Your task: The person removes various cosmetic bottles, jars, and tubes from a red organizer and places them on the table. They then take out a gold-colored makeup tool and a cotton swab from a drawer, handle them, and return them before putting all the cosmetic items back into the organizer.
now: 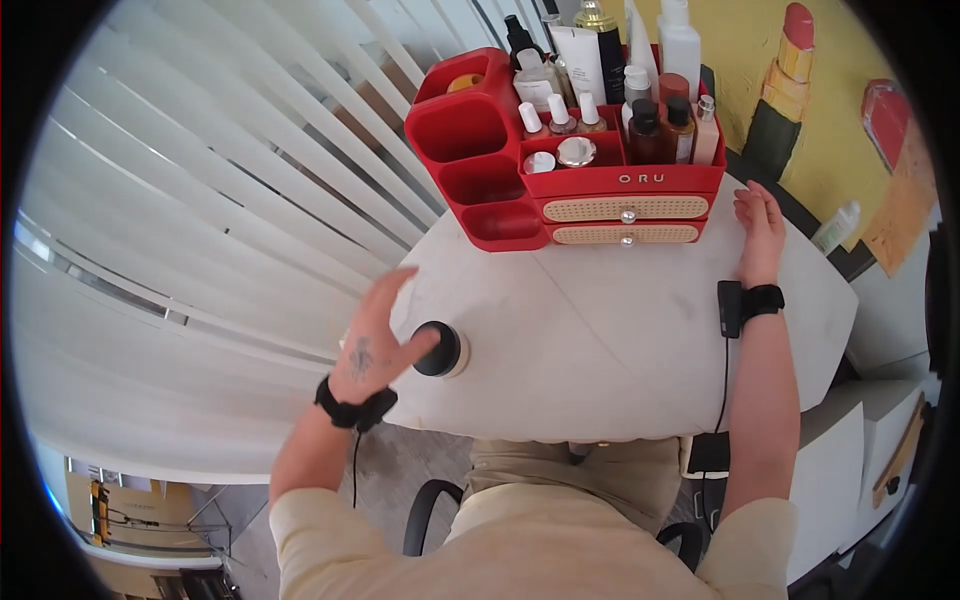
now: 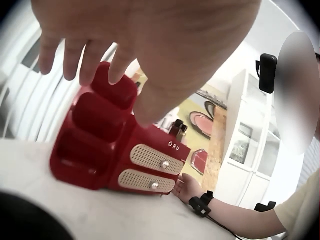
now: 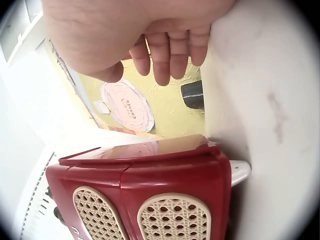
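A small jar with a black lid and cream side stands at the table's left part. My left hand hovers at its left, fingers spread, the thumb overlapping the lid in the head view. A dark round edge, apparently the lid, fills the lower left corner of the left wrist view. Beside the right end of the red cosmetics organizer, my right hand rests at the table with fingers loosely bent, holding nothing. The organizer's two woven-front drawers are closed.
Bottles, tubes and nail polishes fill the organizer's upper trays; its left side has hollow round-cornered compartments. Vertical blinds hang left of the table. A lipstick painting and a small tube are at right.
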Demonstrator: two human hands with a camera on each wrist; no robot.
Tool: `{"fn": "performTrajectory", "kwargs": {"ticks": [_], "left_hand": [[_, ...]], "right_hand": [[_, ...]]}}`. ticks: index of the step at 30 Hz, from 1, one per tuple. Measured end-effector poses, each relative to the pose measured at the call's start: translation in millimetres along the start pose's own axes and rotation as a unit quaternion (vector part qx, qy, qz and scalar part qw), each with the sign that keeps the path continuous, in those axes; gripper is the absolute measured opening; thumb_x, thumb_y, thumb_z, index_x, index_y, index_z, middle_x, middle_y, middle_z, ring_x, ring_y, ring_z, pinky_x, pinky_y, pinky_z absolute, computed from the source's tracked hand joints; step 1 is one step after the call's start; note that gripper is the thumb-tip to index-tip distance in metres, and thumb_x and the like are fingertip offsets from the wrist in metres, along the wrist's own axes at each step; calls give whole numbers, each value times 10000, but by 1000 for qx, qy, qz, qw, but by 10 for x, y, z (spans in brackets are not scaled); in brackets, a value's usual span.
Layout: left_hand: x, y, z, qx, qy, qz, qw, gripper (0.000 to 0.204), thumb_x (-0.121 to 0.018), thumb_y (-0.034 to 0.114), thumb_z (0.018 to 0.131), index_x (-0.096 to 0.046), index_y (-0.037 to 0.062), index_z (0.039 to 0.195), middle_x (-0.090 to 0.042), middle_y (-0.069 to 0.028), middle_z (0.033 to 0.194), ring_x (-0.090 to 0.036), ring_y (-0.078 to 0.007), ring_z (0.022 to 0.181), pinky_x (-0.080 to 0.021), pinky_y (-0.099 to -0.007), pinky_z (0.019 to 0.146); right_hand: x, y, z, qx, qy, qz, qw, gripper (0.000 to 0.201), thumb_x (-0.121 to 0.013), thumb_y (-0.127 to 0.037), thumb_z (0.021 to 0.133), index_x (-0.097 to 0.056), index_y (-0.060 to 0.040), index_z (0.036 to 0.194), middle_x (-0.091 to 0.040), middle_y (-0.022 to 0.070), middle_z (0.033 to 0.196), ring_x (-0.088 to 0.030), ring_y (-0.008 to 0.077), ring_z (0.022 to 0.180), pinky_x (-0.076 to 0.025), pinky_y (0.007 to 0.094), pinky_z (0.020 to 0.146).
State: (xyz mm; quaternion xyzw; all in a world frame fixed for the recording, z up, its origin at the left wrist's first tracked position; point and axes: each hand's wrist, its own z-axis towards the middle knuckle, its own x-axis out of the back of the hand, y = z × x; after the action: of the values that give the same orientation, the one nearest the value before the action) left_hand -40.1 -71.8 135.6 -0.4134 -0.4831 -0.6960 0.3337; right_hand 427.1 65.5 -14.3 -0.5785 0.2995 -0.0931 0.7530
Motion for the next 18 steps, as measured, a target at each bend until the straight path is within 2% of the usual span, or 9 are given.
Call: {"fn": "performTrajectory", "kwargs": {"ticks": [1, 3, 4, 7, 8, 9, 13, 17, 18], "left_hand": [[-64, -73, -133, 18, -23, -26, 999, 734, -789, 128, 693, -464, 11, 1340, -513, -206, 1330, -488, -377, 1240, -401, -417, 1049], [-234, -189, -335, -21, -17, -5, 1000, 751, -793, 129, 689, -453, 2, 1346, -497, -217, 1341, -480, -386, 1245, -399, -415, 1054], [-286, -195, -391, -29, -13, -14, 999, 751, -793, 129, 689, -453, 2, 1346, -497, -217, 1341, -480, -386, 1245, -399, -415, 1054], [-412, -218, -480, 15, -22, -81, 996, 750, -789, 119, 689, -452, -4, 1347, -489, -222, 1343, -479, -391, 1243, -404, -413, 1050], [-452, -245, -496, 19, -17, -79, 997, 743, -784, 114, 688, -454, -6, 1343, -496, -222, 1331, -487, -390, 1232, -410, -414, 1043], [-484, -264, -512, 24, -13, -77, 997, 737, -779, 109, 687, -456, -8, 1339, -503, -222, 1318, -494, -389, 1222, -415, -415, 1036], [-557, -261, -570, 8, 35, -81, 996, 677, -769, 103, 681, -500, 0, 1293, -538, -211, 1269, -524, -397, 1169, -437, -427, 1002], [-623, -133, -580, -22, 35, -91, 995, 660, -772, 124, 684, -514, 3, 1279, -545, -206, 1270, -537, -395, 1153, -449, -420, 988], [-649, -111, -574, -34, 30, -95, 994, 663, -771, 131, 687, -514, 7, 1286, -535, -213, 1291, -532, -396, 1166, -452, -419, 990]], "right_hand": [[18, 1, 8, 7, 3, -5, 1000, 309, -564, -225, 975, -608, -12, 1195, -664, 63, 1039, -589, 116, 953, -458, 258, 880], [61, 58, 42, 8, 9, -17, 1000, 307, -567, -224, 971, -608, -22, 1198, -667, 55, 1030, -593, 103, 923, -463, 253, 861], [38, 14, 14, 26, 32, -24, 999, 264, -562, -202, 967, -622, -24, 1153, -666, 38, 972, -587, 86, 849, -475, 242, 787], [43, -83, -48, 65, 83, -42, 994, 190, -566, -175, 964, -627, -32, 1073, -645, 19, 904, -565, 79, 790, -466, 228, 715], [19, -132, -92, 87, 96, -35, 991, 144, -561, -151, 962, -628, -37, 1019, -621, 6, 830, -545, 67, 702, -454, 216, 621], [15, -163, -159, 99, 100, -39, 989, 144, -561, -151, 962, -628, -37, 1019, -621, 6, 830, -545, 67, 702, -454, 216, 621], [-234, -388, -592, 36, 24, -28, 999, 176, -557, -165, 956, -660, -31, 907, -592, -4, 728, -523, 64, 596, -434, 217, 524], [-702, -477, -1037, -72, -160, -145, 974, 235, -566, -220, 931, -677, -27, 854, -583, 14, 664, -523, 80, 534, -438, 247, 452], [-844, -540, -1130, -112, -158, -145, 970, 271, -566, -263, 926, -670, -31, 834, -586, 20, 659, -530, 91, 533, -446, 257, 451]]}}
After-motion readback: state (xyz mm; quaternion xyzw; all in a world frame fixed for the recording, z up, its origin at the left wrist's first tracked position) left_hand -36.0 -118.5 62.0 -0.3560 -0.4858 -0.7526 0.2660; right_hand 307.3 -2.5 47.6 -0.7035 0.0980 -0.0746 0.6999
